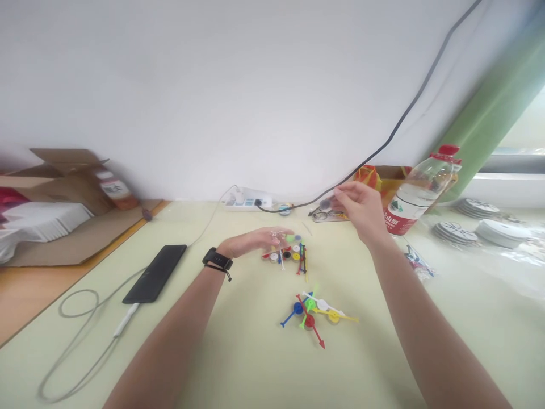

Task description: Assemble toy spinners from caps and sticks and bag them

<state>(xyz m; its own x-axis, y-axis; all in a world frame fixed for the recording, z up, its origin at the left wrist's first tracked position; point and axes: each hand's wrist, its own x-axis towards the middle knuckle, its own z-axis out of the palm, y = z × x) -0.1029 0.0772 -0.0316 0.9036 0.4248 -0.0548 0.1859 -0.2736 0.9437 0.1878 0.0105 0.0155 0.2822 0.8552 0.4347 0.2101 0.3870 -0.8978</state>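
My left hand [266, 238], with a black watch on the wrist, reaches over a small pile of coloured discs [286, 255] and arrows [303, 258]. Its fingers are curled around something clear and glinting that I cannot make out. Higher and to the right, the fingertips of my right hand [361, 205] pinch a black arrow spinner [325, 203], blurred, its pointed end aimed down and left. Nearer to me lies a cluster of arrow spinners: a blue one [298, 308], a green one [310, 304], a white one [323, 305], a red one [309, 322] and a yellow one [334, 316].
A black phone [155, 274] on a charging cable lies left. A power strip [248, 200] sits against the wall. Beyond my right hand stand a large water bottle [415, 196] and stacks of round discs [455, 234]. An open cardboard box [63, 176] occupies the far left.
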